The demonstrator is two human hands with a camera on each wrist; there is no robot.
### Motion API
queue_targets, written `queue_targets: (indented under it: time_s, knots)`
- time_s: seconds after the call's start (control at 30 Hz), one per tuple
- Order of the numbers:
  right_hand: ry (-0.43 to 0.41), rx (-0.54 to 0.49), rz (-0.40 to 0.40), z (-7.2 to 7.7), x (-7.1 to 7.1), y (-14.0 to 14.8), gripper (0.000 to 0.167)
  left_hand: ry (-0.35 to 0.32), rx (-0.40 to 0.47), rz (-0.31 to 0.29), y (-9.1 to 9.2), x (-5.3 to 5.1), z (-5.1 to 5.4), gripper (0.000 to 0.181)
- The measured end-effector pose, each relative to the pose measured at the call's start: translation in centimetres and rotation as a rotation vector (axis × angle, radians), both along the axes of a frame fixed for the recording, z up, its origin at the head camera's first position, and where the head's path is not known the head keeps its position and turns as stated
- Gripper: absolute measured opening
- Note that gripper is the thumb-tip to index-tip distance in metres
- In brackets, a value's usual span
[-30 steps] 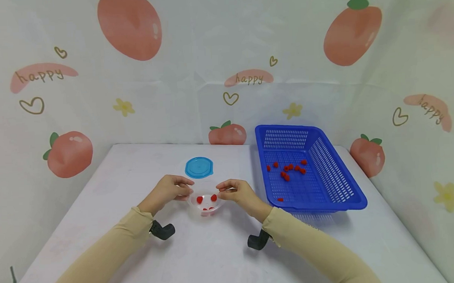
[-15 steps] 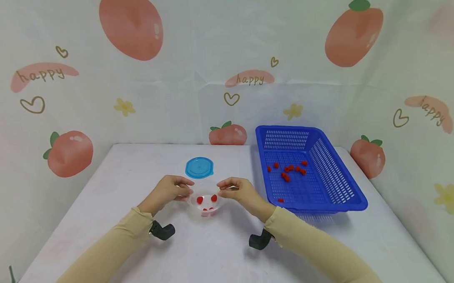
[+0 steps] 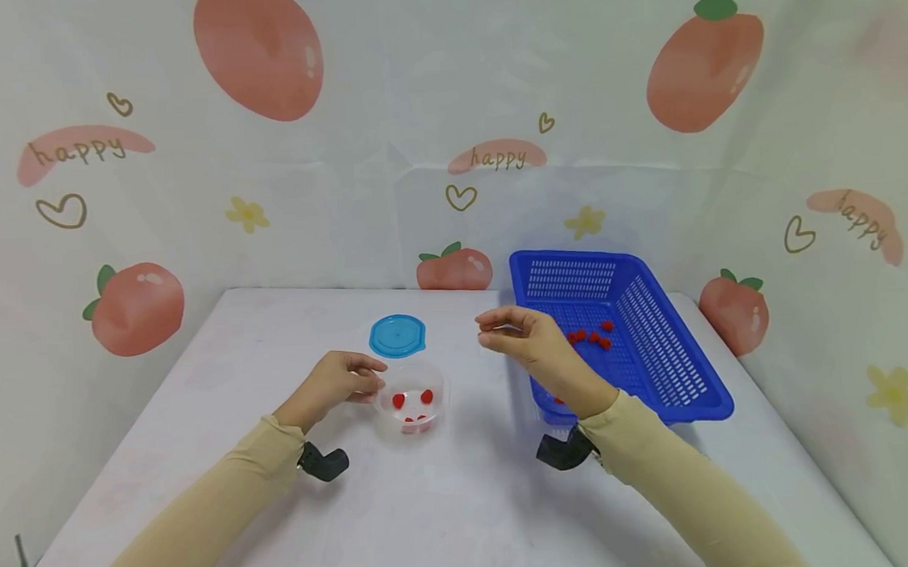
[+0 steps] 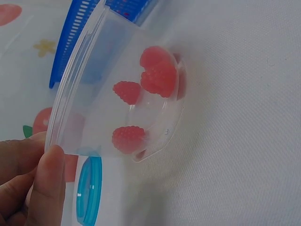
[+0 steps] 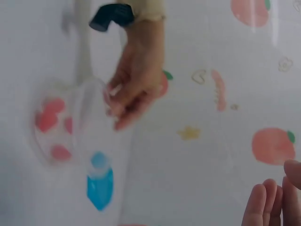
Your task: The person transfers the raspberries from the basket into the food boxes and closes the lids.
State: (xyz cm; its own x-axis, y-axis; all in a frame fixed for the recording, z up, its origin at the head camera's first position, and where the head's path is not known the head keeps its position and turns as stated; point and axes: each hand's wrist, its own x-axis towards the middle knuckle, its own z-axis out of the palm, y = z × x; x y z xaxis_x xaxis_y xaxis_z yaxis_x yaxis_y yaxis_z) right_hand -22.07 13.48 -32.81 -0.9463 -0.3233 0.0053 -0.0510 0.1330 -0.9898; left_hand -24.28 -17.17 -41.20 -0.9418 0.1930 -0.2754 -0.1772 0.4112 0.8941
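A clear plastic tub (image 3: pixel 437 382) stands on the white table, with several red raspberries (image 4: pixel 129 140) lying in its bottom. My left hand (image 3: pixel 330 390) pinches its rim at the left, thumb on one side and fingers on the other, as the left wrist view shows. Raised between the tub and a blue basket (image 3: pixel 662 351) is my right hand (image 3: pixel 542 351), its fingers loosely bent and nothing seen between them. It covers part of the basket and some of the raspberries (image 3: pixel 594 338) inside. Beyond the tub lies a blue lid (image 3: pixel 397 336), flat on the table.
The basket has slotted walls and takes up the table's right side. A white cloth with printed fruit (image 3: pixel 453 269) hangs behind the table's far edge. Each wrist carries a black camera mount (image 3: pixel 323 462).
My right hand has let go of the tub's right rim and moved up and right towards the basket. The left hand and the tub have stayed in place.
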Motion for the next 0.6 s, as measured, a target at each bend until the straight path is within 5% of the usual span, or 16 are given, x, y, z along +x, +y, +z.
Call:
queue_targets:
  time_s: [0.3,0.6]
  knots:
    - [0.026,-0.045,-0.104,2.6,-2.6,5.1,0.028,-0.003,-0.009,0.011,0.0,-0.1,0.0,0.038]
    - [0.015,0.076,-0.168,2.0,-5.6,9.9,0.035,-0.006,0.002,0.011,-0.1,-0.3,-0.3,0.037]
